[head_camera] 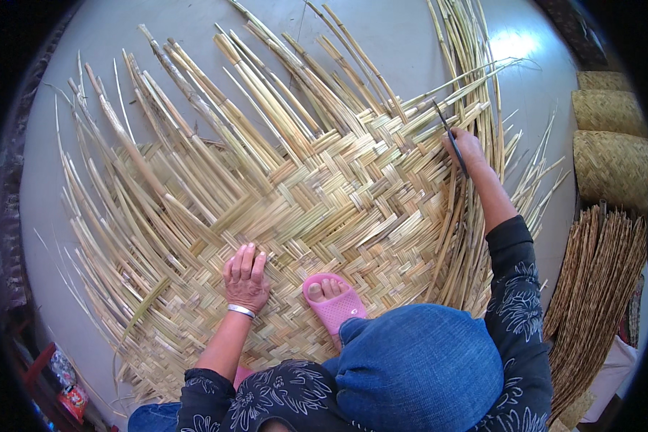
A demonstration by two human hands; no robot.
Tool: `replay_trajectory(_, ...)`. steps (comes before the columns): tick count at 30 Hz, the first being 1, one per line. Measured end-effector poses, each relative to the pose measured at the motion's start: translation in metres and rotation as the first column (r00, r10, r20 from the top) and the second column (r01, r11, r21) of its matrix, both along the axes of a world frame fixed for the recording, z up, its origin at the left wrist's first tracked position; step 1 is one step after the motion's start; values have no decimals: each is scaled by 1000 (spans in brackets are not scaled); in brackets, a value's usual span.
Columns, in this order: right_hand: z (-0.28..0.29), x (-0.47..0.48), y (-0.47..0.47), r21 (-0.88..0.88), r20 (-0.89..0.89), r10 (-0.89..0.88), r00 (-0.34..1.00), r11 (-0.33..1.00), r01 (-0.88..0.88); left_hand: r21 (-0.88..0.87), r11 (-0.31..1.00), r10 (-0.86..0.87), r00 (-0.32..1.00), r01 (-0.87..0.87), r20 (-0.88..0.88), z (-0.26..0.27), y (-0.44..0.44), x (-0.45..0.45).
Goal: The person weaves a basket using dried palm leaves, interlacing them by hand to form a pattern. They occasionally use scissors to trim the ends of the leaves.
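Observation:
A large mat (324,216) woven from split reeds in a slanting pattern spreads over the floor before me. My left hand (247,278) lies palm down on its woven part, holding nothing, with a pale bracelet at the wrist. Farther off to the right, my right hand (465,146) grips a thin dark metal tool (449,132), perhaps a knife; its tip points away from me. That hand is over the mat's right edge, beside a bundle of long loose reeds (459,248). Unwoven reed ends (178,146) fan out from the far and left sides.
My foot in a pink slipper (335,302) stands on the mat. Rolled woven mats (615,162) and a bundle of brown stalks (594,291) are at the right. Grey floor (394,32) shows beyond the reed ends. A red packet (74,402) is at the lower left.

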State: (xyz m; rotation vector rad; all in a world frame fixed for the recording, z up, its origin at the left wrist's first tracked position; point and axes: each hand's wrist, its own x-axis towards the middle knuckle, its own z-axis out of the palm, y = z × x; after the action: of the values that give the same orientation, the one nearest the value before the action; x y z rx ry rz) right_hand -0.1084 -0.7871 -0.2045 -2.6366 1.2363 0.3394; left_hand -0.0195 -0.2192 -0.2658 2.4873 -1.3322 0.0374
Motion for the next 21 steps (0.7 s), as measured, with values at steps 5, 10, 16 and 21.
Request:
replay_trajectory(5,-6,-15,0,-53,52,42,998,998,-39,19,1000,4,1000,-4,-20,2,1,0)
replay_trajectory(10,0,-31,17,-35,150,2,989,999,3,15,1000,6,1000,-6,-4,1,1,0)
replay_trajectory(16,23,-33,89,-26,16,-31,999,999,32,1,1000,3,1000,-3,1,0,0,0)
replay_trajectory(21,42,-38,156,200,-135,416,900,900,-386,11,1000,8,1000,-8,1,3,-1,0)
